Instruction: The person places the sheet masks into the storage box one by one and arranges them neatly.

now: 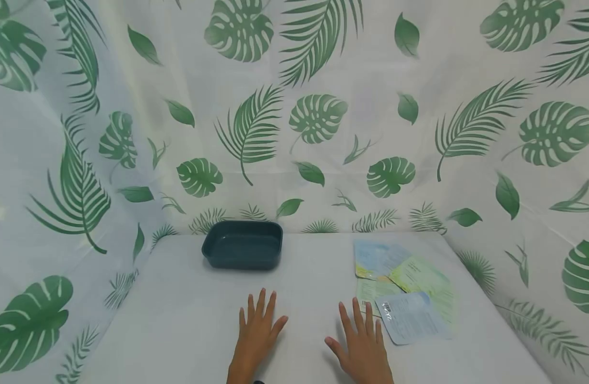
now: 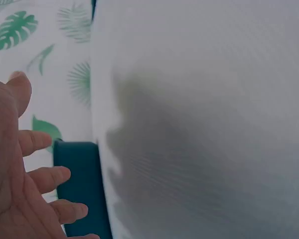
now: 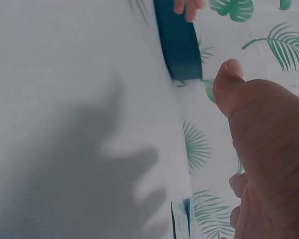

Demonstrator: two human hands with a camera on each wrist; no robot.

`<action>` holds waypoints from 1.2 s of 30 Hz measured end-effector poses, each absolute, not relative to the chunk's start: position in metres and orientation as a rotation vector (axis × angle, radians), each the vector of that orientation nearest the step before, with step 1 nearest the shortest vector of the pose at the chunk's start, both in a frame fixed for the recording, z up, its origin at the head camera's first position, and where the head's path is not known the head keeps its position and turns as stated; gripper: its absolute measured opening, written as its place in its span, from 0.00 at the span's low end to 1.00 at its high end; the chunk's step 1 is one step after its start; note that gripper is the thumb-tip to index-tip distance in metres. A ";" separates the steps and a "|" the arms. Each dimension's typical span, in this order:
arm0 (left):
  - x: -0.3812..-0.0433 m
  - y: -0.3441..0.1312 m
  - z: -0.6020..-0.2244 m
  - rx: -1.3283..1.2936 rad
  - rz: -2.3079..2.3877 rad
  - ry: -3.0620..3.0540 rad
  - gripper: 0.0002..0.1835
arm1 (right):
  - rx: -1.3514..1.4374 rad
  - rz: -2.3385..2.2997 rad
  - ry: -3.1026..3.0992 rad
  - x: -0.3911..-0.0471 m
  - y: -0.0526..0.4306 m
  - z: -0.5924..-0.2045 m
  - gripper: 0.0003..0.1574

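My left hand (image 1: pixel 257 337) hovers palm down over the white table with fingers spread, holding nothing. Beyond its fingertips stands a dark teal rectangular dish (image 1: pixel 243 245), whose inside shows nothing in it. To the right, my right hand (image 1: pixel 364 346) is also palm down, fingers straight and apart, with nothing in it. Just past its fingers lies a pale blue flat packet (image 1: pixel 412 318). Under and behind that one are a green packet (image 1: pixel 426 282), another green packet (image 1: pixel 373 292) and a blue packet (image 1: pixel 378 256), overlapping. Both wrist views show the hands above their shadows.
A white table (image 1: pixel 313 277) carries these things. Behind it and at both sides hangs a white curtain (image 1: pixel 352 202) printed with green leaves. The dish stands near the table's back edge.
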State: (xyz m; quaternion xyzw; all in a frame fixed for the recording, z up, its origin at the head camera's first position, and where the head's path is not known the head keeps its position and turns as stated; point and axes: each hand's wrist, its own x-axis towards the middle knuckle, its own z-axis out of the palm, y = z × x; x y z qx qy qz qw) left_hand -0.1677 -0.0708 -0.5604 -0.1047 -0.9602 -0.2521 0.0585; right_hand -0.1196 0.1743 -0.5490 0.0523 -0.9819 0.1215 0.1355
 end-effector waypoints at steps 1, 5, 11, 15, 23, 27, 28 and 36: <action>-0.170 -0.071 -0.563 -0.303 -0.776 -2.907 0.35 | 0.149 0.351 -2.850 -0.119 0.176 -0.550 0.47; -0.182 -0.079 -0.571 -0.248 -0.785 -2.877 0.34 | 0.168 0.326 -2.840 -0.117 0.180 -0.553 0.45; -0.210 -0.096 -0.562 -0.152 -0.825 -2.851 0.33 | 0.205 0.259 -2.713 -0.111 0.196 -0.568 0.43; -0.235 -0.109 -0.554 -0.146 -0.824 -2.779 0.32 | 0.192 0.303 -2.691 -0.106 0.205 -0.570 0.42; -0.274 -0.130 -0.541 -0.064 -0.699 -2.575 0.28 | 0.137 0.394 -2.811 -0.098 0.208 -0.560 0.41; -0.286 -0.134 -0.537 -0.051 -0.693 -2.639 0.18 | 0.125 0.405 -2.848 -0.094 0.209 -0.557 0.40; -0.287 -0.133 -0.536 -0.056 -0.694 -2.652 0.15 | 0.117 0.414 -2.856 -0.093 0.209 -0.556 0.40; -0.268 -0.097 -0.530 -0.196 -0.654 -2.617 0.04 | 0.056 0.455 -2.931 -0.087 0.213 -0.553 0.40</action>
